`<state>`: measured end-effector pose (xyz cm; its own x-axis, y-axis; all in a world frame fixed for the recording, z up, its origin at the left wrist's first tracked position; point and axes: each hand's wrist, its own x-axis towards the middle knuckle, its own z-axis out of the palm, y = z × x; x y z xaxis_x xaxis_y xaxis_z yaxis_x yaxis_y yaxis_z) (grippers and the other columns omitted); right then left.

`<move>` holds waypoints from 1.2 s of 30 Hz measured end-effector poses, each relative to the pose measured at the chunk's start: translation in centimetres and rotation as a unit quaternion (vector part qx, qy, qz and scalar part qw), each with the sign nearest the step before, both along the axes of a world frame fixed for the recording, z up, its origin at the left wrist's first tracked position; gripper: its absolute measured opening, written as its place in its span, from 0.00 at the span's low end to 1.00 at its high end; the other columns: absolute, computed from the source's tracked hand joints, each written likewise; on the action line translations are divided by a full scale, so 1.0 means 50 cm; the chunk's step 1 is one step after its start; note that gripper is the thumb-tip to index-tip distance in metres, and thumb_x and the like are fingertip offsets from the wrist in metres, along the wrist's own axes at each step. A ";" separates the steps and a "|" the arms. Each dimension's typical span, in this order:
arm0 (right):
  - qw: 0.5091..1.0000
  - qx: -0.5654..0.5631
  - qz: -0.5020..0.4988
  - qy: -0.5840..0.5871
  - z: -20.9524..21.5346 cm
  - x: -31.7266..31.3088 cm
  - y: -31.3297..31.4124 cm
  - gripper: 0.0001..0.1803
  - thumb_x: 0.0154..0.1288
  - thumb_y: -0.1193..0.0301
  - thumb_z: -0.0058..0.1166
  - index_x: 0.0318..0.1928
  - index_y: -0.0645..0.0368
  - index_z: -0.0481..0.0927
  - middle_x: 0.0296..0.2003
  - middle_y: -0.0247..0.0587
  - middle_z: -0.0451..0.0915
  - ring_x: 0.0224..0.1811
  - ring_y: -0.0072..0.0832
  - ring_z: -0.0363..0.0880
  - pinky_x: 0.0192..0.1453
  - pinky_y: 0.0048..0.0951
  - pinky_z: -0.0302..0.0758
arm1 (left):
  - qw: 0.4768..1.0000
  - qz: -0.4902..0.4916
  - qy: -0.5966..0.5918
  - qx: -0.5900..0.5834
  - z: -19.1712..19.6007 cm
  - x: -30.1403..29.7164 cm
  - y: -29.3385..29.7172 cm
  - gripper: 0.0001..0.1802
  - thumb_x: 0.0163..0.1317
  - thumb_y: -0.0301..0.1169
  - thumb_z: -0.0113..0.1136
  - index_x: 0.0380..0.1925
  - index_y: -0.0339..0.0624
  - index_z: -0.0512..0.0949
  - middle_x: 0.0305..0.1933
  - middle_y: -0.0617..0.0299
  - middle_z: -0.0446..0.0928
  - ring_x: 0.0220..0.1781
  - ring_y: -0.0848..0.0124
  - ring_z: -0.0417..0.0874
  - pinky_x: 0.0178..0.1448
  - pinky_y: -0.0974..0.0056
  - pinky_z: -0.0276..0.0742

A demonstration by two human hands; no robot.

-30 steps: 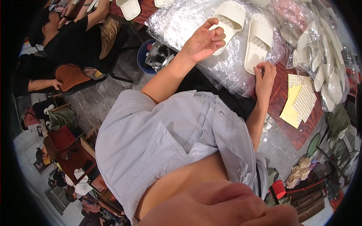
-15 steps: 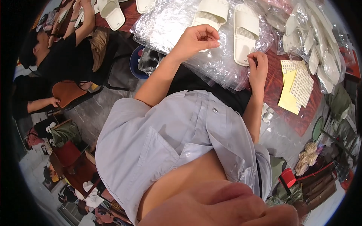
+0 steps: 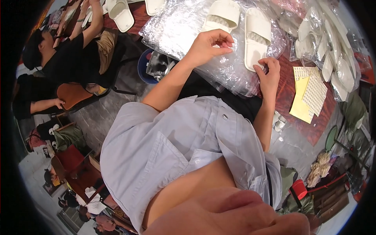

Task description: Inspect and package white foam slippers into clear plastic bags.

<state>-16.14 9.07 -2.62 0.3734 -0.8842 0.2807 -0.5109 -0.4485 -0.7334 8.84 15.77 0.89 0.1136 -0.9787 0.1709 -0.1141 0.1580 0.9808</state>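
I have a pair of cream slippers on clear plastic sheeting point(image 3: 168, 29) atop the reddish desk point(image 3: 285, 103). Both lie sole-down and loose; bagged slippers point(image 3: 340, 58) sit to the right, so I judge that this pair is unpacked so far, with handling in progress. The right slipper point(image 3: 256, 53) points its toe away from the body, long axis nearly straight outward; the left slipper point(image 3: 224, 15) points likewise, its toe slanting rightward. My left hand point(image 3: 214, 46) covers that one's heel end, fingers curled, thumb and forefinger narrowly parted, nothing visible between. My right hand point(image 3: 268, 74) bends its fingers narrowly at the right slipper's heel; I cannot tell whether it grips.
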 end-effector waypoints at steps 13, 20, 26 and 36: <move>0.987 -0.065 0.026 0.142 0.061 0.011 0.011 0.14 0.51 0.76 0.67 0.40 0.60 0.80 0.45 0.45 0.75 0.52 0.44 0.72 0.57 0.39 0.68 | 0.904 -0.090 0.417 -0.023 -0.011 0.039 0.001 0.12 0.59 0.20 0.64 0.43 0.44 0.78 0.37 0.64 0.79 0.38 0.77 0.77 0.44 0.71 0.73; 0.964 -0.149 0.173 0.138 0.065 0.103 -0.036 0.21 0.57 0.69 0.64 0.53 0.48 0.81 0.50 0.55 0.74 0.55 0.50 0.71 0.56 0.48 0.70 | 0.909 0.185 -0.351 -0.131 0.007 0.087 -0.038 0.08 0.58 0.24 0.64 0.39 0.40 0.82 0.38 0.59 0.82 0.38 0.62 0.82 0.45 0.63 0.78; 0.933 -0.180 0.181 0.253 0.054 0.202 -0.078 0.33 0.57 0.58 0.66 0.65 0.36 0.74 0.46 0.59 0.72 0.54 0.56 0.67 0.58 0.52 0.65 | 0.877 0.220 -0.418 -0.091 -0.069 0.149 -0.053 0.17 0.61 0.32 0.62 0.50 0.43 0.80 0.50 0.48 0.77 0.51 0.49 0.77 0.55 0.52 0.75; 0.966 -0.108 0.139 0.187 0.019 0.197 -0.133 0.31 0.65 0.62 0.59 0.63 0.66 0.69 0.49 0.60 0.74 0.53 0.54 0.70 0.57 0.50 0.64 | 0.866 0.206 -0.443 -0.102 -0.112 0.124 -0.039 0.27 0.65 0.47 0.57 0.62 0.52 0.73 0.56 0.46 0.70 0.58 0.50 0.70 0.62 0.49 0.64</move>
